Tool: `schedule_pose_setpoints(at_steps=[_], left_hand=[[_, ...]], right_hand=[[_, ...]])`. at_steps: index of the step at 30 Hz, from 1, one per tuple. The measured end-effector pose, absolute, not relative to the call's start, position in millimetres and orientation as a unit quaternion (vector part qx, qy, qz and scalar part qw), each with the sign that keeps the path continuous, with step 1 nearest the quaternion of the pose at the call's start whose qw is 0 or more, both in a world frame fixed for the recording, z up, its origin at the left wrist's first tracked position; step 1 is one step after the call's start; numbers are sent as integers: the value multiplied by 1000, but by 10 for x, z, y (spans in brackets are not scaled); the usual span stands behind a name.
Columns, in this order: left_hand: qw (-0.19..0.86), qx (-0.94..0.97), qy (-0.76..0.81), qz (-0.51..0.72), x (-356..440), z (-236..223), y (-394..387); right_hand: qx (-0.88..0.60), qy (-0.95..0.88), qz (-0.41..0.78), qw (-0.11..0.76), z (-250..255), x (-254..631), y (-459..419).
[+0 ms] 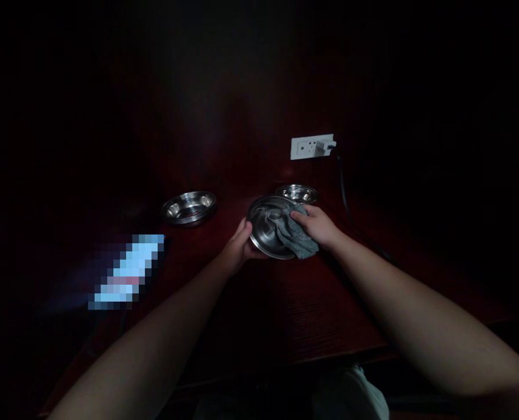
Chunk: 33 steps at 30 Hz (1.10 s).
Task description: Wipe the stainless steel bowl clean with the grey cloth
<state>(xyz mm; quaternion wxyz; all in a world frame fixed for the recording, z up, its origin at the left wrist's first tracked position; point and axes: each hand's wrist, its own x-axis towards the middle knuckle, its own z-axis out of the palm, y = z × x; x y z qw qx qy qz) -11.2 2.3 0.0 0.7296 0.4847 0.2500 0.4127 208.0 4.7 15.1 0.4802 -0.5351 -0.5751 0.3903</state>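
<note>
My left hand (240, 248) grips a shiny steel bowl (261, 230) by its left rim, thumb over the edge and fingers underneath. The bowl is held tilted above the table, its inside facing me. In my right hand (318, 224) is a grey-green cloth (298, 236), bunched between thumb and fingers. The cloth lies against the right part of the bowl's inside and hangs over its rim. Some of the right hand's fingers are hidden behind the cloth and bowl.
A stack of steel bowls (189, 209) stands at the left back. Behind the held bowl is another steel bowl (298, 193). A wall socket (305, 147) holds a white plug with a dark cable (343, 189). A blurred lit screen (130, 271) is at left. The dark red table (303, 315) ends near me.
</note>
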Motion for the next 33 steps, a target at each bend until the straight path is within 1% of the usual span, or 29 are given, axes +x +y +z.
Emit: schedule_pose_setpoints(at_steps=[3, 7, 12, 20, 26, 33], left_hand=[[679, 502, 265, 465, -37, -1, -22], [675, 483, 243, 502, 19, -20, -11], [677, 469, 270, 499, -1, -28, 28], [686, 462, 337, 450, -43, -11, 30], [701, 452, 337, 437, -32, -1, 16], [710, 448, 323, 437, -24, -20, 24]], right_hand=[[-537, -579, 370, 490, 129, 2060, 54], [-549, -592, 355, 471, 122, 2015, 37], [-567, -595, 361, 441, 139, 2018, 30], [-571, -589, 372, 433, 126, 2042, 56], [-590, -603, 348, 409, 121, 2087, 64], [-590, -609, 341, 406, 136, 2084, 41]])
